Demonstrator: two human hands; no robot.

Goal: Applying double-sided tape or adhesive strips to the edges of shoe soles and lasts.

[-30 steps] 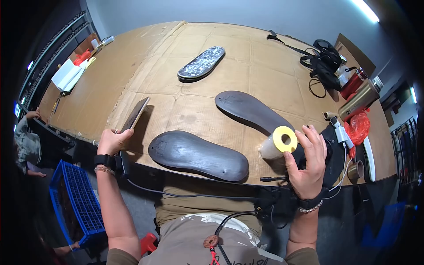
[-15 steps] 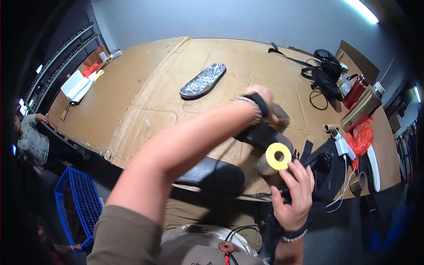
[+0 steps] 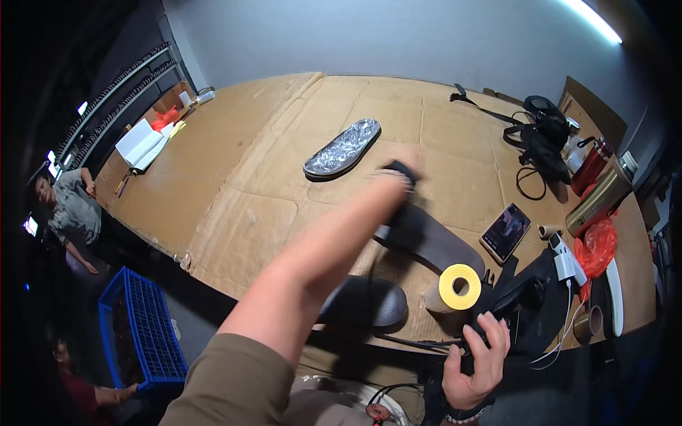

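Note:
My left hand (image 3: 408, 160) is smeared by motion above the middle of the table, a dark band at its wrist; its fingers are unclear. Beyond it to the left lies a shoe-sole-shaped piece in shiny clear wrap (image 3: 344, 149). Below my left wrist, a dark grey sole-shaped piece (image 3: 447, 241) stretches toward a roll with a yellow end (image 3: 459, 287), which stands upright. My right hand (image 3: 477, 363) hovers just in front of this roll, fingers spread and holding nothing. Partly behind my left forearm, another dark sole-shaped piece (image 3: 369, 304) lies by the front edge.
A phone (image 3: 506, 232) lies right of the grey piece. Farther right are a black bag (image 3: 543, 131), a red flask (image 3: 591, 165), a steel flask (image 3: 604, 195), a red plastic bag (image 3: 597, 245) and a white power strip (image 3: 566, 261). Two people are at left near a blue crate (image 3: 153, 330).
My left hand has swung left, away from the dark object near it. The phone now shows on the table. My right hand has come off the roll toward me. The view has shifted slightly.

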